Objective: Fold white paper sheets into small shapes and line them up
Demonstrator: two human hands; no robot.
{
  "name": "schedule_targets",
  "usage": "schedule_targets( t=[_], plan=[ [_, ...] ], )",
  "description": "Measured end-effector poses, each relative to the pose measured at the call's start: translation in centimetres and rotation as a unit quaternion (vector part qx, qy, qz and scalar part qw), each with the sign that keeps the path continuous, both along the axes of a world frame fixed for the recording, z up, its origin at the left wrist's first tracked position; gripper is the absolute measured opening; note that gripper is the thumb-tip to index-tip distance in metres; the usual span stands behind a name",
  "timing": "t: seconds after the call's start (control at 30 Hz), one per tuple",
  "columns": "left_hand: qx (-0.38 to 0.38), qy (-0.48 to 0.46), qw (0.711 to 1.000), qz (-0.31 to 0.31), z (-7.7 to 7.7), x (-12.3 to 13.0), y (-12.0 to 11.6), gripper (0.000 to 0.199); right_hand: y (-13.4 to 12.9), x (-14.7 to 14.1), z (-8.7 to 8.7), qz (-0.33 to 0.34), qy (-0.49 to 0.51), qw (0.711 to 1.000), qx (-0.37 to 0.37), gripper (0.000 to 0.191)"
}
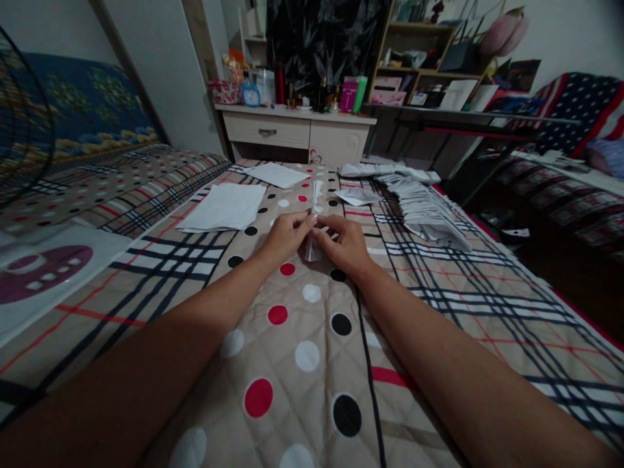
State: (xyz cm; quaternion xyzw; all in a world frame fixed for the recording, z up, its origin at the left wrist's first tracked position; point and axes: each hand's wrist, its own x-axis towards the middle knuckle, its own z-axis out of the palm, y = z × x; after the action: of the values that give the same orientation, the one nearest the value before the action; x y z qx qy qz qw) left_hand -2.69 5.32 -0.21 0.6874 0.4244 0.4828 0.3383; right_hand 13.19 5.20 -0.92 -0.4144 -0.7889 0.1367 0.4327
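Note:
Above the middle of the bed, my left hand (288,235) and my right hand (345,243) meet, fingertips pinched on a narrow folded sheet of white paper (314,251). The paper stands upright, nearly edge-on, showing above and below my fingers; its exact fold is hard to make out. To the left lies a stack of flat white paper sheets (224,207), with another flat sheet (277,174) beyond it. A small folded paper (358,196) rests past my right hand. Farther right, a long row of folded papers (424,208) leans together.
The quilted bedspread (302,318) has dots and plaid stripes. A white plastic bag (104,250) with a purple print lies at left, near a fan guard (51,123). Behind the bed stand a white dresser (268,132) and a shelf unit (414,29). The bed's edge drops off at right.

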Motion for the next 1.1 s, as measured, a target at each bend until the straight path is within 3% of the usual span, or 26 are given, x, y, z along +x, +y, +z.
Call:
schedule_targets(
  t=[0.17,0.4,0.73,0.83,0.93,1.1],
  plan=[
    [-0.017,-0.032,0.999,0.004,-0.16,0.11,-0.05,0.043,0.23,-0.02,-0.21,-0.010,0.038,0.999,-0.018,0.031],
    [-0.155,-0.163,0.974,-0.002,-0.26,0.20,-0.15,0.042,0.02,-0.14,-0.06,-0.017,0.100,0.993,-0.055,0.022],
    [-0.176,-0.203,0.963,-0.021,0.29,0.13,-0.36,0.024,-0.12,-0.17,0.26,-0.013,0.127,0.990,-0.068,0.024],
    [-0.151,-0.171,0.973,-0.033,0.31,0.15,-0.49,0.018,-0.22,-0.14,0.35,-0.020,0.121,0.990,-0.071,0.030],
    [-0.073,-0.093,0.992,-0.041,0.05,0.26,-0.37,0.020,-0.25,-0.18,0.29,-0.024,0.123,0.990,-0.064,0.034],
    [0.069,0.067,0.995,0.038,-0.24,0.80,-0.35,0.020,-0.12,-0.40,0.08,-0.054,0.101,0.992,-0.056,0.035]
  ],
)
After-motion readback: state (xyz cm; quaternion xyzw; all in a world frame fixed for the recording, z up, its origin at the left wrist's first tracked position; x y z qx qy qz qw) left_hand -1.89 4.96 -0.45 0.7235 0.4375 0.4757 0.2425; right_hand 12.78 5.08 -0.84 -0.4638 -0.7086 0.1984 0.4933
